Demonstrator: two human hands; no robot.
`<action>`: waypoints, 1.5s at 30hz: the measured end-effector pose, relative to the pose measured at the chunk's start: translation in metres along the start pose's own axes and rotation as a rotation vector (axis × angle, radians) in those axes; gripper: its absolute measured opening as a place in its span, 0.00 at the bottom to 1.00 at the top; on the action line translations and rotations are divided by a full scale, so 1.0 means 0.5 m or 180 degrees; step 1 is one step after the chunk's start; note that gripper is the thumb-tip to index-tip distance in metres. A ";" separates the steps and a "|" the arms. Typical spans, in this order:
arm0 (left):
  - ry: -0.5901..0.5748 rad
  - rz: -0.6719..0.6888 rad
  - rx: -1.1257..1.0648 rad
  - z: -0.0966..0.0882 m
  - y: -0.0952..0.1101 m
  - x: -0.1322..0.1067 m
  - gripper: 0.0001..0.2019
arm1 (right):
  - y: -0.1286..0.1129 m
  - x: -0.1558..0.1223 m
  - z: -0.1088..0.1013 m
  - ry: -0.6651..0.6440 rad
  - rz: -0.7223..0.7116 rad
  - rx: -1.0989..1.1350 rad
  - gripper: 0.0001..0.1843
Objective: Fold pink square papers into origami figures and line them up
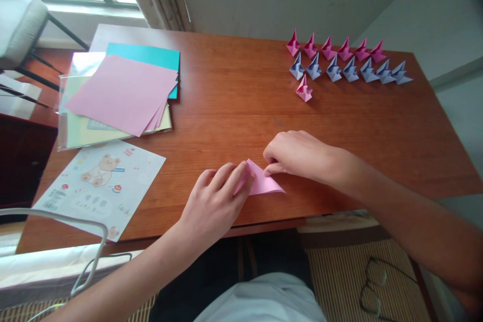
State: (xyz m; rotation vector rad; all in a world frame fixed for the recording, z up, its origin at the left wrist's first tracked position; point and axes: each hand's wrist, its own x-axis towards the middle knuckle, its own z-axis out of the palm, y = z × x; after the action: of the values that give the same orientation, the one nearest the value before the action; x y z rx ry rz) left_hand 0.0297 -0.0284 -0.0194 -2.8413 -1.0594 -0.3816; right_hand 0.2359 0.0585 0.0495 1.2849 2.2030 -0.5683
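Observation:
A pink sheet of origami paper [260, 184], folded into a triangle, lies near the front edge of the table. My left hand [219, 196] covers its left part, holding it down with bent fingers. My right hand [294, 153] is curled at the triangle's right slope, thumb touching the paper and fingers closed; whether an edge is pinched is hard to see. Behind, at the right, stand folded pieces with pointed tips: a row of magenta ones [328, 49], a row of bluish-grey ones [334, 69] and one light pink piece [304, 89].
Pink sheets [123, 93] lie at the left over a teal sheet [151, 53] and a clear plastic packet [79, 133]. A white sheet with a bear print [132, 186] lies nearer. A white cable [75, 216] crosses the lower left. Eyeglasses [372, 287] rest below the table.

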 end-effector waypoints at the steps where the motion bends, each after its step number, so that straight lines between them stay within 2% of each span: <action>1: 0.0004 -0.0002 -0.0010 0.001 0.000 0.000 0.16 | 0.001 -0.006 0.001 -0.0054 -0.0002 -0.0008 0.11; 7: -0.0026 0.0017 -0.0012 0.000 -0.002 -0.003 0.17 | 0.015 -0.041 0.026 -0.0280 0.0120 -0.0020 0.10; 14: 0.0000 0.0006 -0.0044 0.001 -0.002 -0.002 0.17 | 0.042 -0.087 0.072 -0.0252 0.0141 -0.0009 0.12; 18: 0.0027 -0.0061 -0.0125 0.004 -0.003 -0.002 0.17 | 0.053 -0.101 0.104 0.0181 0.0082 0.0760 0.10; 21: 0.0047 -0.0171 -0.0252 0.006 -0.002 0.000 0.17 | 0.036 -0.101 0.143 0.0916 0.0307 0.1214 0.11; 24: 0.0054 -0.0316 -0.0342 0.008 0.000 0.004 0.17 | 0.002 -0.098 0.182 0.1538 0.0587 0.1131 0.14; 28: 0.0046 -0.0403 -0.0376 0.009 0.003 0.006 0.17 | -0.033 -0.095 0.213 0.1976 0.0746 0.1103 0.13; 36: -0.0167 -0.0151 -0.0209 0.003 0.005 0.008 0.18 | -0.042 -0.089 0.227 0.2175 0.0832 0.1077 0.13; 41: -0.0432 -0.0208 -0.0245 -0.003 0.001 0.016 0.18 | -0.043 -0.088 0.224 0.2154 0.0864 0.1106 0.13; 45: -0.0461 -0.0216 -0.0387 -0.004 -0.003 0.018 0.19 | -0.043 -0.087 0.225 0.2197 0.0863 0.1227 0.12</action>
State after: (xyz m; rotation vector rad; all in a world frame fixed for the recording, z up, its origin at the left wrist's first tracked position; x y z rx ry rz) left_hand 0.0351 -0.0220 -0.0150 -2.9856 -1.2006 -0.2566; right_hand 0.2601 -0.0467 -0.0085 2.2100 2.4422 -0.5044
